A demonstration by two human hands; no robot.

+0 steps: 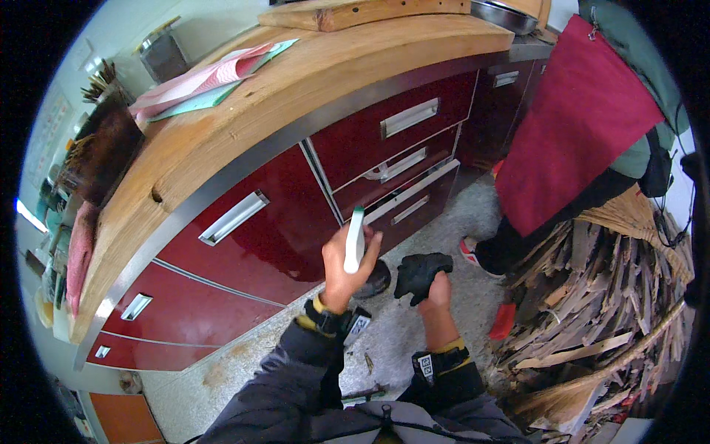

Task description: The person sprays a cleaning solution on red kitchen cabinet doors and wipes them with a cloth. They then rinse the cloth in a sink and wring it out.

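My left hand (339,272) is closed around what looks like a spray bottle, whose white trigger head (354,250) with a green tip points toward the cabinet front. The lower part is hidden by the hand. Just beyond my left wrist is a dark rounded object (377,279), too unclear to name. In my right hand (437,294) I grip a crumpled black cloth (419,275), held above the floor. Before me stand glossy dark red cabinets (249,250). One low drawer (413,191) sticks out slightly, and a pale loop hangs at the handle above it.
A thick wooden counter (266,89) carries folded cloths (205,83), a dark utensil holder (102,144) and a metal bowl (507,19). At right stands another person in a red apron (577,122). A pile of split wood (599,299) and a straw broom (588,383) lie beside me.
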